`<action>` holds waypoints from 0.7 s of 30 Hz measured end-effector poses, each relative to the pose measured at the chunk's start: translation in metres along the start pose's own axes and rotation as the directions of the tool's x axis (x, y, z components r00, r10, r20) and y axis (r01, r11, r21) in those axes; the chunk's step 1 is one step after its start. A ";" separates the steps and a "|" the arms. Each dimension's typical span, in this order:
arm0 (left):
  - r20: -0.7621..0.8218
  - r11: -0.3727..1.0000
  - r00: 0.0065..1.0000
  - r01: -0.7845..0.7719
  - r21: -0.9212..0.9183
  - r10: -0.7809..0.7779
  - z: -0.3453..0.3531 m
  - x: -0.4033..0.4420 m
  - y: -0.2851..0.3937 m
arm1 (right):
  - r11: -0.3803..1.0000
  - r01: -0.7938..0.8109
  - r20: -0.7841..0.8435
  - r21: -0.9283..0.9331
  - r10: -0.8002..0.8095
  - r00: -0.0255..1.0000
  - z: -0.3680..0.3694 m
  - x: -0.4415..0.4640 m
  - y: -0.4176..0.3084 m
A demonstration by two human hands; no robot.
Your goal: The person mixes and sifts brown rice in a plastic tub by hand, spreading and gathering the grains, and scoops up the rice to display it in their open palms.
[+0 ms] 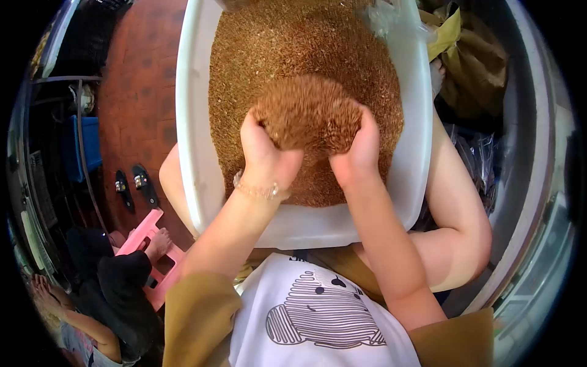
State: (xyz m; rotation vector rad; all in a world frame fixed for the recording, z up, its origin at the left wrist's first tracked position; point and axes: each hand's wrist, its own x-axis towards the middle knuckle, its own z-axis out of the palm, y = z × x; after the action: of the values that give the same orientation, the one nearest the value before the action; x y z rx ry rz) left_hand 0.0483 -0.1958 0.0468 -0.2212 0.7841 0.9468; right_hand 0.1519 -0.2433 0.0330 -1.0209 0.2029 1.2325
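My left hand (264, 151) and my right hand (361, 151) are cupped side by side over a white plastic tub (202, 153). Together they hold a heap of small reddish-brown grains (309, 113), slightly blurred by motion. The heap hides most of my fingers; the thumbs and heels of both palms show. More of the same loose grain (306, 37) fills the tub beneath them. A clear beaded bracelet (260, 189) circles my left wrist. What kind of grain it is I cannot tell.
Clear plastic (384, 18) lies at the tub's far right corner. A brown sack (474, 67) stands to the right. On the left are a pink stool (160, 278), black slippers (140, 183) on red tiles, a blue bin (85, 147) and another seated person (116, 300).
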 end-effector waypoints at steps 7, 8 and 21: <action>0.141 0.946 0.936 -0.324 -0.015 0.323 0.032 0.019 0.033 | 0.971 0.152 0.009 0.186 -0.156 0.988 0.047 0.032 -0.036; 0.134 0.914 0.912 -0.398 0.076 0.386 0.028 0.016 0.036 | 0.975 0.218 0.004 0.051 -0.218 0.976 0.034 0.039 -0.038; 0.400 -0.657 0.880 -0.145 0.740 0.256 -0.071 -0.036 0.057 | -0.245 0.110 0.120 -0.963 -0.025 0.992 -0.032 0.005 -0.061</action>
State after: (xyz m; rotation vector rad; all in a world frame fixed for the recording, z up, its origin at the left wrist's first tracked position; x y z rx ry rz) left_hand -0.0455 -0.2209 0.0302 1.9680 1.5636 0.1451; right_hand 0.2180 -0.2617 0.0438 -2.4123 -1.2502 1.1376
